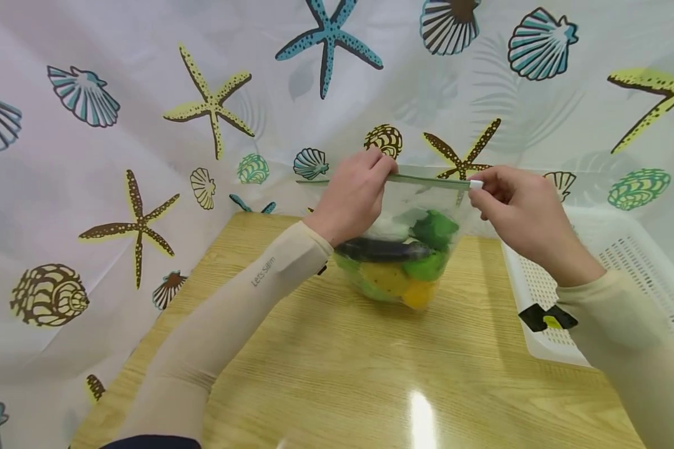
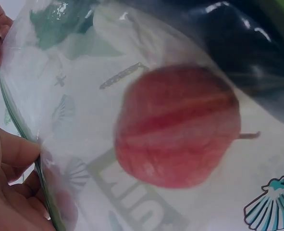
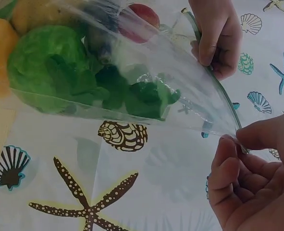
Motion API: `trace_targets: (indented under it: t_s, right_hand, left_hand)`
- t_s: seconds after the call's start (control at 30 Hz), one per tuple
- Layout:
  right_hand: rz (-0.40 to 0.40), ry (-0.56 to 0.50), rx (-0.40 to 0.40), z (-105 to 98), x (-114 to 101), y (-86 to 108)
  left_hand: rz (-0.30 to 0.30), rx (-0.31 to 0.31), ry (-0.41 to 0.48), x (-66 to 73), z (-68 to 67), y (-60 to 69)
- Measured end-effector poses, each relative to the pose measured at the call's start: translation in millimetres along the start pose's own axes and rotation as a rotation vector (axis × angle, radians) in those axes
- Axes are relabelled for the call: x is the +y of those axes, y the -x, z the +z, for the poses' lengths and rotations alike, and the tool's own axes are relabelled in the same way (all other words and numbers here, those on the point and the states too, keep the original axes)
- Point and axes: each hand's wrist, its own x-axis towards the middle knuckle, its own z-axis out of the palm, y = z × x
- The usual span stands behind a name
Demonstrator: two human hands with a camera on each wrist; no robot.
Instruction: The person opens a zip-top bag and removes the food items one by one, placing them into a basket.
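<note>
A clear zip bag (image 1: 410,196) with a green top edge hangs from both hands, full of produce. My left hand (image 1: 354,193) grips the top edge left of its middle. At the right end, my right hand (image 1: 519,209) pinches the corner by a white slider (image 1: 475,184). Through the film show a dark eggplant (image 1: 382,249), leafy greens (image 1: 435,229), a yellow item (image 1: 382,279) and an orange one (image 1: 418,293). A red apple (image 2: 178,127) appears in the left wrist view, a round green vegetable (image 3: 45,70) in the right. Whether the bag touches the table cannot be told.
A white perforated basket (image 1: 519,274) stands on the right, partly behind my right forearm. Beneath is a wood-grain table (image 1: 337,374). A white cloth (image 1: 146,143) printed with starfish and shells hangs behind and to the left.
</note>
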Motion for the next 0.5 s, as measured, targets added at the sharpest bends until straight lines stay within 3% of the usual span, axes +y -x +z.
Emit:
trace_targets:
  t_s: [0.3,0.5]
  right_hand:
    - [0.137,-0.042,-0.051,18.9,8.8,5.6]
    - [0.152,-0.051,0.004,26.9,10.3,6.7]
  left_hand:
    - [-0.043,-0.065,-0.015,-7.0,29.1,-1.2]
    - [-0.083,-0.170,-0.098,-1.0,33.7,-3.4]
